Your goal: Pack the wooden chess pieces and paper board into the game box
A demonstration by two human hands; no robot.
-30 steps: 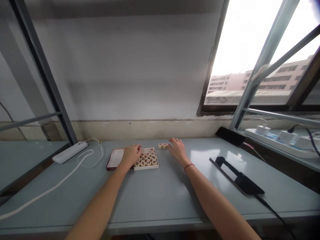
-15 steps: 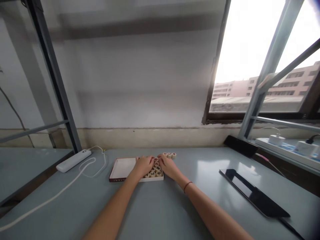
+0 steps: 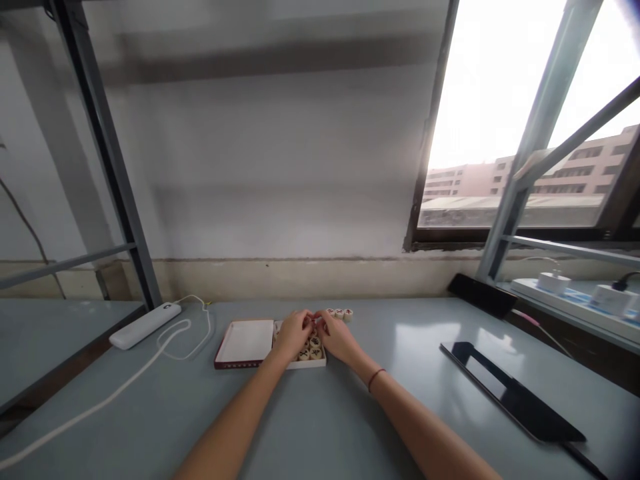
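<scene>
My left hand (image 3: pixel 294 337) is over the white box (image 3: pixel 315 364) of round Chinese chess pieces (image 3: pixel 303 354), its fingers curled and pinched together near the back right corner. My right hand (image 3: pixel 337 337) comes in from the right over the box's edge, fingers bent, fingertips meeting those of the left. Between the fingertips shows a bit of a piece with red marking; most of it is hidden. Pale pieces with black characters lie in the front of the box. Behind my right hand, three chess pieces (image 3: pixel 339 313) stand in a row on the desk.
The dark red box lid (image 3: pixel 246 343), white inside, lies left of the box. A white power bank (image 3: pixel 145 325) and white cable (image 3: pixel 100 407) are on the left. On the right lie a black tablet (image 3: pixel 510 390), a dark phone (image 3: pixel 483 295) and a power strip (image 3: pixel 580 307).
My right hand has moved left from beside the row of pieces to the box. My left hand has shifted right over the box, and the fingertips of both now meet. The view has tilted slightly.
</scene>
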